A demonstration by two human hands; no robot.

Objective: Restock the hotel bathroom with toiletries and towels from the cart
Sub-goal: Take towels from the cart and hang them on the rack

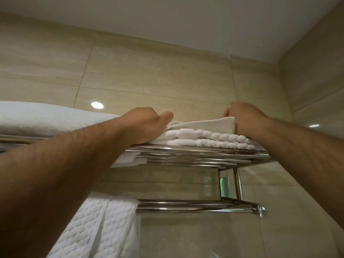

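A chrome towel rack (pixel 195 152) is mounted high on the tiled wall, seen from below. On its top shelf lies a small stack of folded white towels (pixel 208 139). My left hand (pixel 147 123) rests on the stack's left end with the fingers curled onto the top towel. My right hand (pixel 245 120) grips the right end of the top towel, whose edge is lifted slightly. A larger folded white towel (pixel 46 118) sits on the shelf to the left. Another white textured towel (pixel 104 226) hangs from the lower bar.
The lower chrome bar (pixel 195 206) ends at the right in a bracket (pixel 260 210). Beige wall tiles (pixel 158 75) rise to the ceiling, and a side wall (pixel 316 81) closes the corner on the right. A spot of light reflects on the tile (pixel 97 105).
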